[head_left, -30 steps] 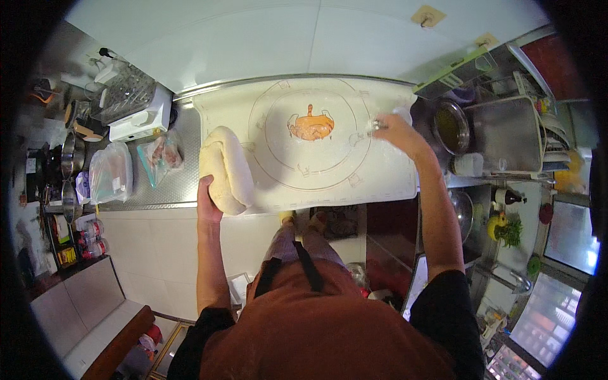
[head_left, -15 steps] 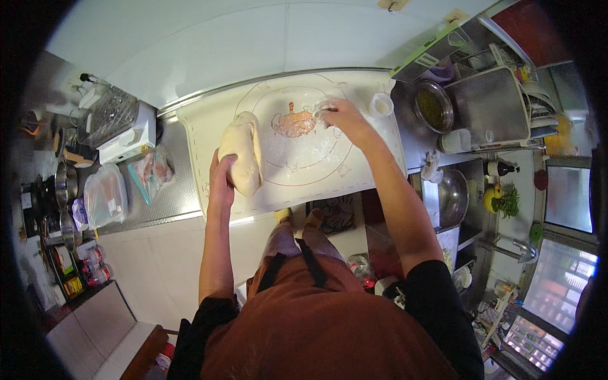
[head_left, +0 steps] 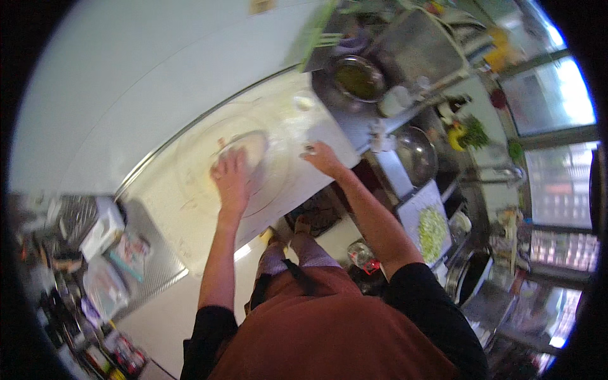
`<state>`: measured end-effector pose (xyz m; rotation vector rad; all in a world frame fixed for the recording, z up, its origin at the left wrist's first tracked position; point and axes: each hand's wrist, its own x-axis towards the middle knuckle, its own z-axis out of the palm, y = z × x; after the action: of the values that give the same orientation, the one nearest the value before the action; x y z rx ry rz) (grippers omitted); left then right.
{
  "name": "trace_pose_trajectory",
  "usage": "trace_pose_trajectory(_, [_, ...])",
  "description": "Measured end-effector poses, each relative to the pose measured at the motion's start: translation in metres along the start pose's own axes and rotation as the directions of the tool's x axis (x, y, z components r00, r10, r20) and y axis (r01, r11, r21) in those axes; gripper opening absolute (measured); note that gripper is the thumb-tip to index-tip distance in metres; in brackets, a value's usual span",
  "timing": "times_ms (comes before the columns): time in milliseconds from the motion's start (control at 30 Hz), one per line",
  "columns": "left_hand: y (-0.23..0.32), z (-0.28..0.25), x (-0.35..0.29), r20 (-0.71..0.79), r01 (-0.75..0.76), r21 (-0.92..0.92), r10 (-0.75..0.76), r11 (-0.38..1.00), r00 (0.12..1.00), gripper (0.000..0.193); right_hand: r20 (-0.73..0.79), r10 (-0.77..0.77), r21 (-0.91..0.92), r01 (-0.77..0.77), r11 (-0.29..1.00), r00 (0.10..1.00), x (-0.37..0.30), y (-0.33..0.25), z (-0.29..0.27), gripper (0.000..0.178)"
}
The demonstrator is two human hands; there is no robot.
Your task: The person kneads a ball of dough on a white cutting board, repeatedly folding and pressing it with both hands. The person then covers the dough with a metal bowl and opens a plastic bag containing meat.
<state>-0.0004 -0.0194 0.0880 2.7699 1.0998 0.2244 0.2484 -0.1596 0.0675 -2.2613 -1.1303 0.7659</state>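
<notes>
A pale lump of dough (head_left: pixel 256 147) lies on the white pastry mat (head_left: pixel 171 209), blurred by motion. My left hand (head_left: pixel 232 176) rests on its near left side, fingers spread over it. Above the right part of the mat, my right hand (head_left: pixel 324 159) is apart from the dough with its fingers bent. Its fingertips are smeared, so whether anything sits between them is unclear. A small white round container (head_left: pixel 303 102) stands at the mat's far right corner.
Right of the mat are a metal bowl with dark green contents (head_left: pixel 358 78), a large steel bowl (head_left: pixel 415 157) and a board of chopped pale green vegetable (head_left: pixel 432 233). A bagged package (head_left: pixel 106 286) lies on the left counter. A wall (head_left: pixel 114 95) runs behind the mat.
My view has turned, so the counter now slants. The dough is now over the mat's printed middle, where an orange patch showed. My left hand went from gripping its side to lying spread on it.
</notes>
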Motion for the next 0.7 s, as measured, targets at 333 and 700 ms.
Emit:
trace_pose_trajectory(333, [0.008, 0.036, 0.025, -0.102, -0.133, 0.181, 0.154, 0.974, 0.983, 0.067, -0.454, 0.419, 0.538, -0.133, 0.832, 0.787, -0.026, 0.183, -0.092, 0.034])
trace_pose_trajectory(700, [0.003, 0.059, 0.024, -0.148, -0.11, 0.284, 0.157, 0.952, 0.976, 0.064, -0.153, 0.561, -0.252, -0.581, 0.774, 0.814, -0.028, 0.412, -0.139, 0.039])
